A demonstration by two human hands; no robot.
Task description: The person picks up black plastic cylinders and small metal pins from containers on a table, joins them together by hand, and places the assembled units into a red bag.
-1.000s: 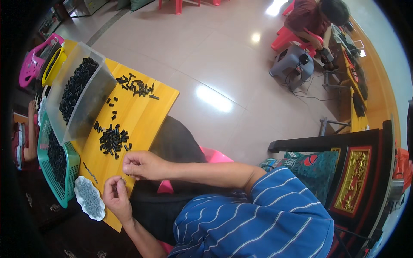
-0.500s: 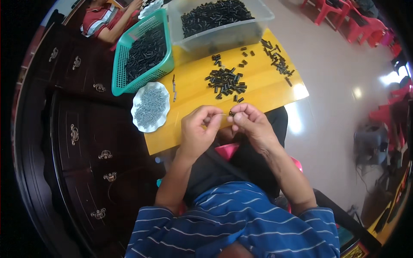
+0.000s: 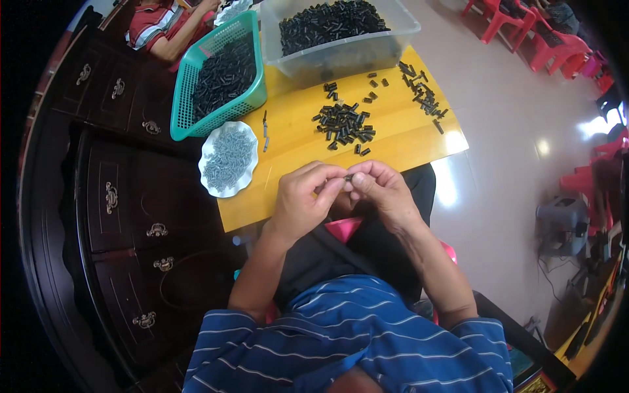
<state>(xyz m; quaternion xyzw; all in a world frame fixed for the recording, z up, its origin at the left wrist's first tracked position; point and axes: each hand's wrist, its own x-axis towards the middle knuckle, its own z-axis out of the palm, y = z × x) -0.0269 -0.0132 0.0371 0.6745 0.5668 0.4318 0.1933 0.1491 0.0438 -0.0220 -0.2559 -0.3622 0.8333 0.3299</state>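
My right hand (image 3: 385,194) is closed in a pinch around a small black tube-shaped piece (image 3: 348,177). The left hand (image 3: 304,200), its thumb and forefinger also pinched, meets it fingertip to fingertip at that piece; whatever the left fingers grip is hidden. Both hands are over the near edge of a yellow table (image 3: 288,147). Beyond them lies a loose pile of short black tubes (image 3: 344,124). To the left stands a white wavy-edged plate (image 3: 204,171) heaped with small silvery, pin-like pieces (image 3: 228,157).
A green basket (image 3: 177,108) and a translucent bin (image 3: 341,52), both full of black pieces, stand at the back. More black pieces (image 3: 424,92) lie along the right edge. Dark drawers (image 3: 124,190) border the left; another person (image 3: 160,29) sits beyond. Red chairs (image 3: 553,46) stand far right.
My left fingertips have moved right to meet the black piece in the right hand. The thin pale pin seen between the left fingers earlier is now out of sight.
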